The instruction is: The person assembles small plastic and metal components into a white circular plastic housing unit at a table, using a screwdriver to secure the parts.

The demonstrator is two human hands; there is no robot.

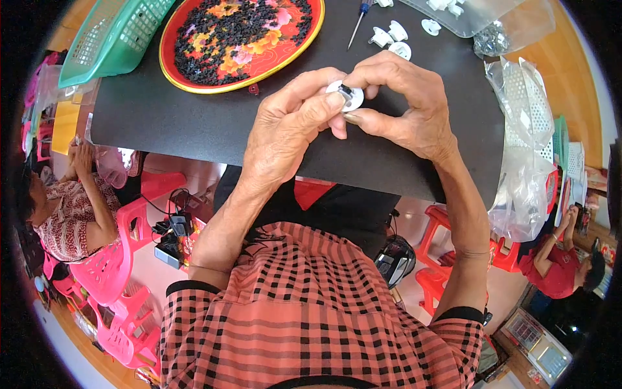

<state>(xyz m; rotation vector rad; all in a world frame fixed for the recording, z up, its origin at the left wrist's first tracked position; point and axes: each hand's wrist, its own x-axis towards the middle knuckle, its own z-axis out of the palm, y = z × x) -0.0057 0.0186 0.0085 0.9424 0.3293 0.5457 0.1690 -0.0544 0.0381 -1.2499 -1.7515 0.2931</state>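
Between my two hands, above the dark table (214,129), is a round white plastic part (354,102) with a small black piece (346,90) set at its middle. My left hand (295,117) pinches the white part, its thumb lying across the face. The fingers of my right hand (405,104) are curled, with forefinger and thumb at the part's right edge. Past my hands lies a red flowered tray (285,55) strewn with many small black pieces (227,39). Loose white parts (381,37) and a screwdriver (355,29) with a blue handle lie beyond my right hand.
A green plastic basket (107,48) stands at the far left. Far right are a clear bin (466,23), a bag of small metal pieces (494,40) and clear plastic bags (518,201). One person (74,217) sits at left, another (557,266) at right. Pink chairs (107,275) stand at left.
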